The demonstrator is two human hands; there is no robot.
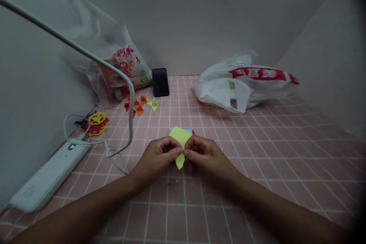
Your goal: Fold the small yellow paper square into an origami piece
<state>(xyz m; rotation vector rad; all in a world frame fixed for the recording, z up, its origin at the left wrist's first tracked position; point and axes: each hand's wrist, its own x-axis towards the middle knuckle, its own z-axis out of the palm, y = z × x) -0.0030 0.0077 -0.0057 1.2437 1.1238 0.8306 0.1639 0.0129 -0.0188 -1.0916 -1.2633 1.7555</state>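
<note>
I am watching both hands meeting at the centre of the frame, just below the middle; my left hand and right hand are each pinching the yellow paper between thumb and fingertips, closed tight on it; the paper is standing between them, its long axis running up and down the frame, its narrow tip pointing toward me; both hands are equally near; the pink grid mat is lying beneath.

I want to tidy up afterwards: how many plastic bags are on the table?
2. A clear plastic bag with red print sits in the back left corner against the wall; a white plastic bag with red lettering lies at the back right. None seem hidden.
</note>
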